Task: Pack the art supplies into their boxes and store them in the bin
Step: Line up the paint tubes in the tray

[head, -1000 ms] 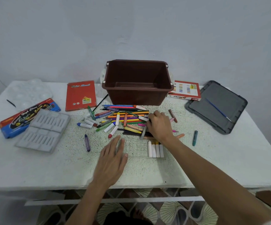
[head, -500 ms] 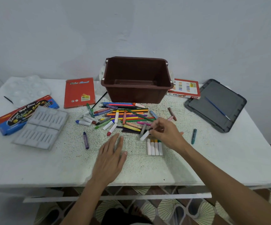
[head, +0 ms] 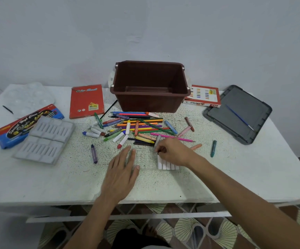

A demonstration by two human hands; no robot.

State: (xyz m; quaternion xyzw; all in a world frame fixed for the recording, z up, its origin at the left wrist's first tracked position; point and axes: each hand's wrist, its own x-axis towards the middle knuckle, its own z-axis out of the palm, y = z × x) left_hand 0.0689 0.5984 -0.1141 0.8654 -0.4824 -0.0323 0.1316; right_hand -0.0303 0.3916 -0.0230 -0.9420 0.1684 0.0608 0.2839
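Observation:
A pile of coloured pencils and oil pastels point(head: 138, 129) lies in front of the empty brown bin point(head: 150, 103). A clear plastic tray point(head: 146, 163) sits near the table's front, with several white-wrapped pastels point(head: 167, 166) lined up in its right end. My left hand point(head: 121, 174) rests flat on the tray's left end, fingers straight. My right hand point(head: 172, 151) pinches a pastel over the row of pastels in the tray; its fingers hide most of it. A grey pastel point(head: 156, 143) lies just beyond the fingertips.
A grey moulded tray point(head: 46, 139) and a blue-red watercolour box point(head: 26, 124) lie at the left, a white palette point(head: 29, 96) behind them. A red pencil box point(head: 86, 101) sits left of the bin, an oil pastels box point(head: 204, 96) and grey lid point(head: 235, 114) with a brush right.
My right hand took a pastel from the pile and drew it back toward me, down to the row in the clear tray. My left hand stayed on the tray.

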